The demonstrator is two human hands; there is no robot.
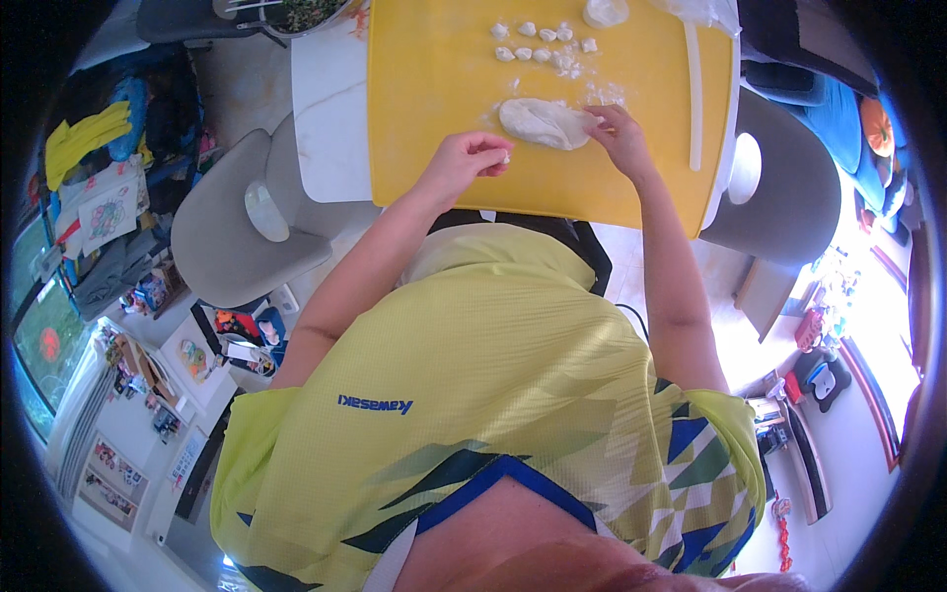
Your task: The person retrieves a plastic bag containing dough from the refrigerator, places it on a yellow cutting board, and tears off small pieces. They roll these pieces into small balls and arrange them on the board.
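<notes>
A smooth oblong lump of white dough (544, 124) lies on a yellow mat (444, 81) before me. My right hand (620, 140) pinches the lump's right end between thumb and fingers. To the left of the lump and a little nearer to me, my left hand (473, 161) is curled, with a small bit of dough (506, 157) at its thumb and fingertips. Beyond the lump, several small dough pieces (523, 54) sit in two loose rows. White flour (607, 92) is scattered near them and by my right hand.
A long off-white stick or strip (694, 96) lies along the mat's right side. At the far edge are a whitish round thing (605, 11) and clear plastic (703, 11). A bowl of chopped greens (307, 15) stands far left. Grey chairs (222, 214) flank the marble-patterned table (329, 140).
</notes>
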